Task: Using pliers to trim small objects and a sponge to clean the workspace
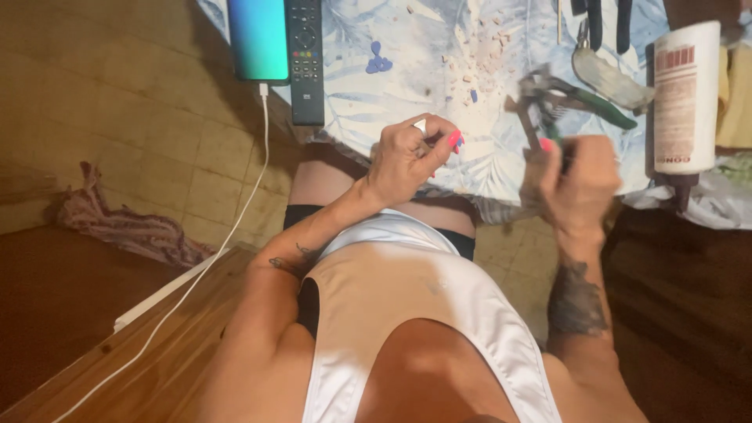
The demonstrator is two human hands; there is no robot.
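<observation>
My right hand [578, 182] grips a pair of green-handled nippers [562, 100], blurred by motion, held just above the front edge of the table. My left hand [409, 157] rests at the table's edge with its fingers curled around a small white piece [421, 124] pinched near the thumb. Pink crumbs and chips [479, 55] are scattered on the white, leaf-patterned tablecloth [392, 94] beyond both hands. A few small blue pieces [378, 61] lie farther back on the cloth.
A lit phone [258, 39] with a white charging cable [235, 227] and a black remote [306, 59] lie at the table's left edge. A white bottle with brown label [685, 98] lies at the right, near more tools [603, 23]. A rag [125, 223] lies on the tiled floor.
</observation>
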